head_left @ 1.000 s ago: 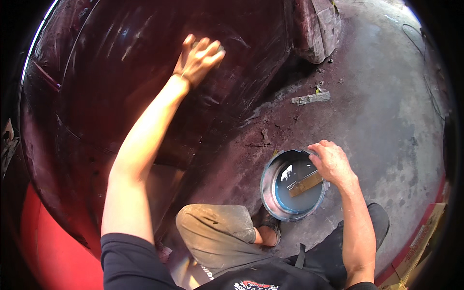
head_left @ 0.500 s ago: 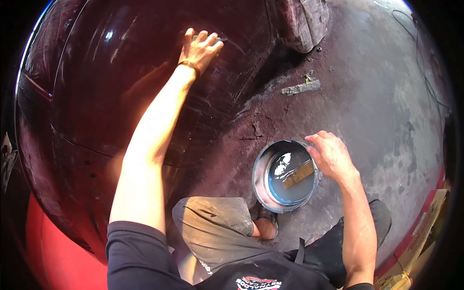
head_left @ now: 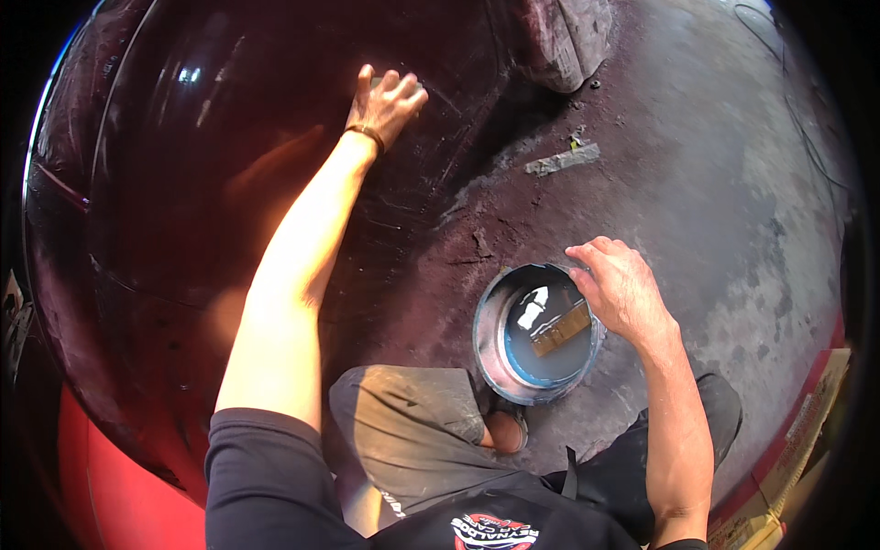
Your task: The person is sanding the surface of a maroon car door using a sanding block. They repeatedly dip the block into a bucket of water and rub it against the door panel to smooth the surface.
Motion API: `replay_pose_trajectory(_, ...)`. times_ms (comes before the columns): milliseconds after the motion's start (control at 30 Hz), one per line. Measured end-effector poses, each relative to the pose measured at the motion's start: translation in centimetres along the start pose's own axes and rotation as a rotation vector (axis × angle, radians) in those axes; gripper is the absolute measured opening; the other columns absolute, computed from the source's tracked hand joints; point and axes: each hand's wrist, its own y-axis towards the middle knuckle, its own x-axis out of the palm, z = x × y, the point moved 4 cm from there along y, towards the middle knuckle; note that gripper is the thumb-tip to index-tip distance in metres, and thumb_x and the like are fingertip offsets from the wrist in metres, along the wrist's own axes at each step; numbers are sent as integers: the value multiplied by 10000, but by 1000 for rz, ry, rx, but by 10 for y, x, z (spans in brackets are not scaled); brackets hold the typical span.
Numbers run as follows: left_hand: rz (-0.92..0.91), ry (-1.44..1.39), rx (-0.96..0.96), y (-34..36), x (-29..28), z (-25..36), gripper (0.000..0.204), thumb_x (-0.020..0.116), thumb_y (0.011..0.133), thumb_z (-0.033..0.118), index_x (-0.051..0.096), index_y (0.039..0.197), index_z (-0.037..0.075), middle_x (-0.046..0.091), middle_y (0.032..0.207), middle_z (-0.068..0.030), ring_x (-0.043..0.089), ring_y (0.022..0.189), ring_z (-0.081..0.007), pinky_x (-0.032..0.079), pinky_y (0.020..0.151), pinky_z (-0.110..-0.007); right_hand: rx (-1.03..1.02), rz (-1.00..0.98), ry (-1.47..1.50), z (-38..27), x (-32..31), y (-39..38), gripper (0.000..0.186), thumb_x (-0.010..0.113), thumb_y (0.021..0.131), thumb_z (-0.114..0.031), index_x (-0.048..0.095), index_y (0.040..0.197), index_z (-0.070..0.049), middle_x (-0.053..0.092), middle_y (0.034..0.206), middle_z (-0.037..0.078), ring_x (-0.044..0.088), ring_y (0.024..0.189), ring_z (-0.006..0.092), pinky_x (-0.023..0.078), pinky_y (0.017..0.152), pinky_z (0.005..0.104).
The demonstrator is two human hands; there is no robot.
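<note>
My left hand [head_left: 385, 105] presses against the glossy dark maroon car panel [head_left: 229, 211] with its fingers bent. Beneath those fingers shows the edge of a small greyish pad [head_left: 419, 89], mostly hidden by the hand. My right hand [head_left: 625, 289] is over the right rim of a round bucket [head_left: 492, 353], thumb and curled fingers apart with nothing visible between them. Whether it touches the rim I cannot tell. Cloudy water [head_left: 559, 362] stands in the bucket, and a tan rectangular block [head_left: 561, 330] lies in it.
Beyond the bucket, a crumpled strip of tape [head_left: 562, 159] lies on the dusty grey floor [head_left: 687, 183]. A masked, dust-covered wheel [head_left: 573, 46] is at the top. A cable [head_left: 807, 137] runs along the far right, and cardboard [head_left: 797, 440] lies at lower right.
My left hand has slid slightly nearer on the panel with the pad under it. My right hand has shifted a little left over the rim. The whole view has drifted slightly.
</note>
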Motion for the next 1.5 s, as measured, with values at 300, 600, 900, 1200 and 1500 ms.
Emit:
replay_pose_trajectory(300,26,-113,49,-209,-19,43,347,720,938,238,746,1283,263,673,1415,15,606,1315,-219,345,1156,-615,-34,-5,-1,4,4,9,278,758,986,-151,784,1238,-37,763,1131,166,727,1122,368,595,983,503)
replay_pose_trajectory(600,54,-16,-88,-10,8,27,338,679,973,180,704,1293,288,635,1396,65,588,1322,-183,321,1158,-622,7,-73,4,-12,10,0,303,748,999,-169,784,1272,-42,766,1150,171,730,1141,364,598,1005,503)
replay_pose_trajectory(900,-1,-121,31,-197,-6,58,343,758,966,298,731,1307,283,654,1439,36,576,1353,-208,346,1148,-635,-9,-10,-5,0,-2,0,309,754,993,-164,775,1277,-42,768,1167,173,730,1144,366,598,1007,501)
replay_pose_trajectory(1200,13,-50,-121,14,11,35,352,678,975,205,684,1316,293,635,1428,74,593,1330,-182,309,1175,-624,-13,12,-4,-2,-1,-12,285,755,991,-159,775,1250,-41,768,1167,175,729,1118,374,594,970,508)
replay_pose_trajectory(1500,-27,-104,10,-209,-32,31,385,730,933,259,748,1316,282,653,1453,29,574,1364,-220,341,1148,-642,8,46,29,3,-11,9,289,740,1008,-166,770,1264,-37,757,1161,177,721,1142,373,588,1016,501)
